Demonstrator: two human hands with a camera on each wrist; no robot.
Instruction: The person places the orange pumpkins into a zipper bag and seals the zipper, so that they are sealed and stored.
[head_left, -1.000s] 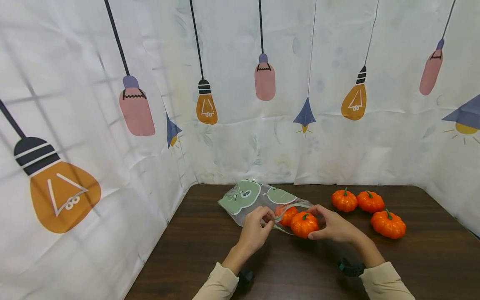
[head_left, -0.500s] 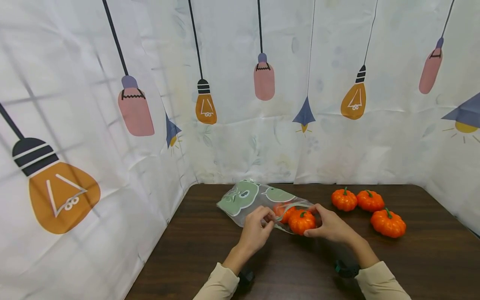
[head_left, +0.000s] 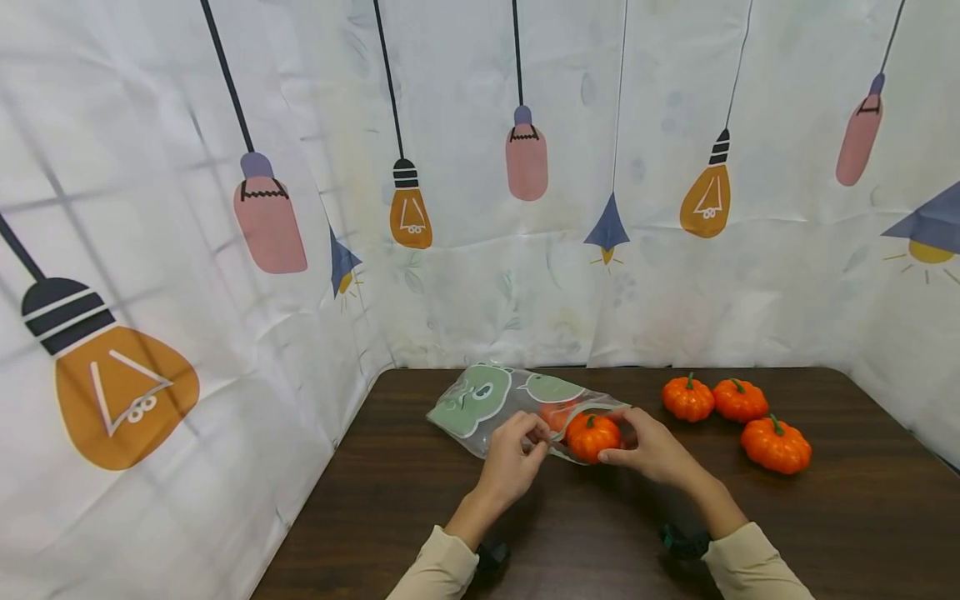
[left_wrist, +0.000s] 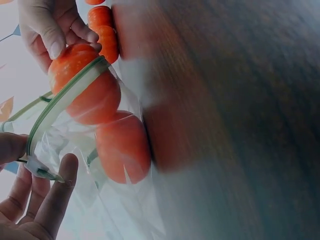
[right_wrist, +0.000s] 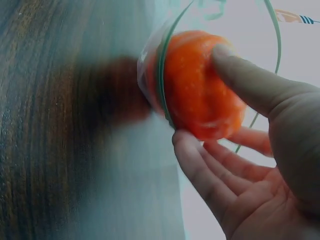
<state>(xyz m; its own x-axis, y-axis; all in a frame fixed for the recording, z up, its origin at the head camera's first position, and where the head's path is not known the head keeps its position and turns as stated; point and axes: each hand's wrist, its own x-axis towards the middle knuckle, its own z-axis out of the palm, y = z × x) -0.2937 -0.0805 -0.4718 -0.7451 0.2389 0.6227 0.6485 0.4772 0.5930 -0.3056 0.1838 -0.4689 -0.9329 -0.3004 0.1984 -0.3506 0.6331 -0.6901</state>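
Note:
A clear zip bag [head_left: 474,408] printed with green animal faces lies on the table, its mouth toward the right. My left hand [head_left: 513,457] pinches the bag's rim; in the left wrist view the white slider [left_wrist: 41,167] sits by its fingers. My right hand [head_left: 654,450] grips a small orange pumpkin [head_left: 591,438] between thumb and fingers. That pumpkin is partly inside the mouth, with the green zip strip [left_wrist: 65,97] crossing it. Another pumpkin [left_wrist: 123,147] rests inside the bag, seen through the plastic.
Three more orange pumpkins [head_left: 687,398] [head_left: 740,402] [head_left: 776,446] stand at the right on the dark wooden table [head_left: 360,517]. A white curtain [head_left: 480,292] printed with lamps hangs behind the table and along its left side.
My right hand has moved left with the pumpkin, bringing it further into the bag's mouth. The bag has shifted slightly left; my left hand has stayed in place.

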